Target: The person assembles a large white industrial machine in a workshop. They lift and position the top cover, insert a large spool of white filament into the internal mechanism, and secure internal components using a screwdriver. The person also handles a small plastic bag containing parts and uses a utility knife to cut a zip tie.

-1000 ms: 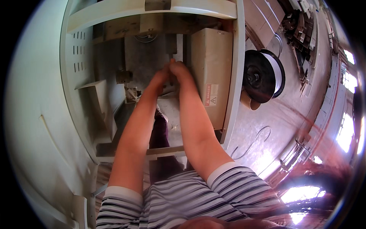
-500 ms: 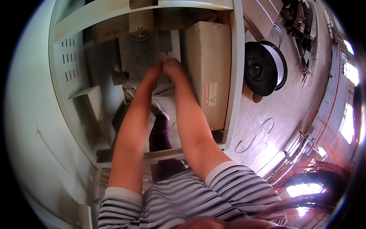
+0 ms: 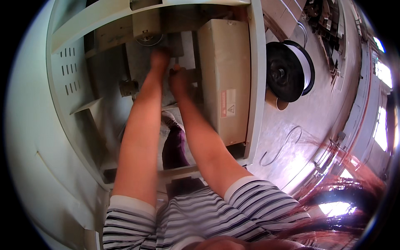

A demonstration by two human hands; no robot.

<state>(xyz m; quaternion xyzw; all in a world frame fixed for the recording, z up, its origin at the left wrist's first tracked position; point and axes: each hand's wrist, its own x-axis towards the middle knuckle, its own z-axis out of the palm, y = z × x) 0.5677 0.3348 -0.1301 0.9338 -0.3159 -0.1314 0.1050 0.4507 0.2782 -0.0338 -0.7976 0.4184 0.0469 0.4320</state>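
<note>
I reach with both arms into a cream metal machine cabinet [image 3: 257, 83]. My right hand [image 3: 178, 81] is closed round the handle of a broad, flat, grey-bladed tool, which looks like a scraper [image 3: 177, 46]. Its blade points away from me over a grey surface deep inside. My left hand [image 3: 159, 58] is to the left of the blade, just below a round metal part [image 3: 150, 40] under a cream box. Shadow and blur hide the left fingers, so whether they touch or hold anything does not show.
A long cream box [image 3: 231, 83] with a warning label stands right of my arms. A small metal block [image 3: 128, 88] and an angled cream plate [image 3: 91, 112] are on the left. Outside, a black reel [image 3: 285, 73] and a bent rod or cable [image 3: 277, 148] lie on the floor.
My hands were close together; the left has moved farther in and left, while the right has drawn slightly nearer and left with the scraper. The view has shifted a little.
</note>
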